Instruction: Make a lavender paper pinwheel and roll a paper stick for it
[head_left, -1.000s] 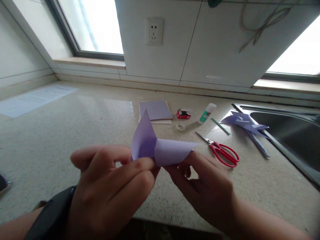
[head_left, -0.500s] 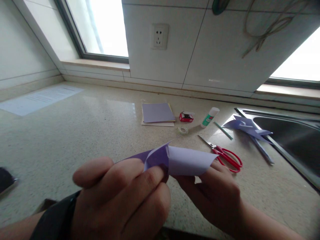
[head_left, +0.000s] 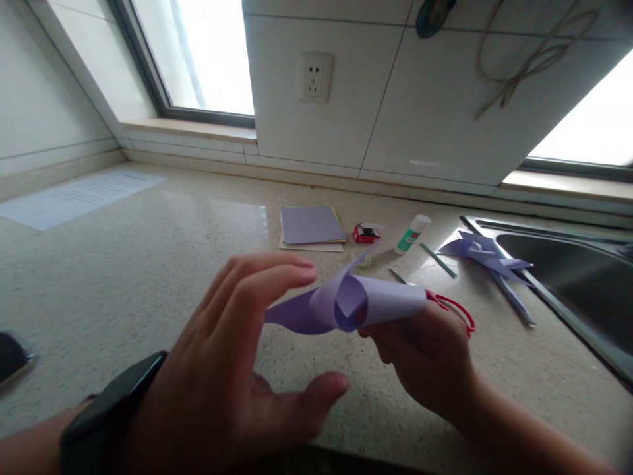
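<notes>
Far left, a dark object lies at the edge of view and a pale printed sheet lies flat near the wall, both well apart from our work. Our left hand, with a black watch at the wrist, is spread wide with its fingers loose; the fingertips hover just beside the left tip of the purple curled paper, and we cannot tell if they touch it. The paper sits above the surface, in front of us. Our right hand pinches it from beneath, fingers closed on the right curl. To do this well, we judge that the right grip should stay light so the curls are not creased, while the left hand guides the free point toward the middle.

Behind lie a stack of paper squares, a small red box, a glue stick and a green strip. Red scissors lie partly hidden by the paper, close under our right hand. A finished purple pinwheel rests on the rim of the sink.
</notes>
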`<state>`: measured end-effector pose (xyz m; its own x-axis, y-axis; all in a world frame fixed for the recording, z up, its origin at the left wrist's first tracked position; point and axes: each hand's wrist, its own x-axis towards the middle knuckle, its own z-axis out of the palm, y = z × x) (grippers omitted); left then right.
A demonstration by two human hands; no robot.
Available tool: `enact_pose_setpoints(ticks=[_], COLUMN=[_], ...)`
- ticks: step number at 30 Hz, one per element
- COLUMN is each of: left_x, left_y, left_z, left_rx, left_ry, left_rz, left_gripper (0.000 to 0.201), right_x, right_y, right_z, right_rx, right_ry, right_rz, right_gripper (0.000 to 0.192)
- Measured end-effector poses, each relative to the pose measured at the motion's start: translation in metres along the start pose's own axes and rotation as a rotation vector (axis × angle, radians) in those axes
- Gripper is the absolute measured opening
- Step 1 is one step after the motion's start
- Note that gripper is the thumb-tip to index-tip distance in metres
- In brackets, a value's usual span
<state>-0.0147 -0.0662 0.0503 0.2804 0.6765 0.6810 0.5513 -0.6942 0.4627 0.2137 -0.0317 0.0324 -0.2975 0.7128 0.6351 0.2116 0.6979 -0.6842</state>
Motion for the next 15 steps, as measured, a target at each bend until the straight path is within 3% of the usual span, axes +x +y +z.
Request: enact_pose_setpoints(ticks=[3, 5, 15], left_x=[0.013, 0.015, 0.021], left_y=[-0.004, -0.005, -0.004], left_z=[0.001, 0.002, 0.011], left_rx=[0.046, 0.013, -0.25], left_ry=[-0.193, -0.242, -0.191], left_rz=[-0.125, -0.169, -0.31], left_gripper=[0.064, 0.054, 0.027], right_x=[0.0, 0.0, 0.002], right_y=[0.004, 0.006, 0.009], right_z=[0.001, 0.002, 0.01], right_rx=[0.054, 0.073, 0.173], right_ry=[0.003, -0.008, 0.007], right_rz=[0.049, 0.066, 0.156], right_gripper=[0.008, 0.008, 0.008])
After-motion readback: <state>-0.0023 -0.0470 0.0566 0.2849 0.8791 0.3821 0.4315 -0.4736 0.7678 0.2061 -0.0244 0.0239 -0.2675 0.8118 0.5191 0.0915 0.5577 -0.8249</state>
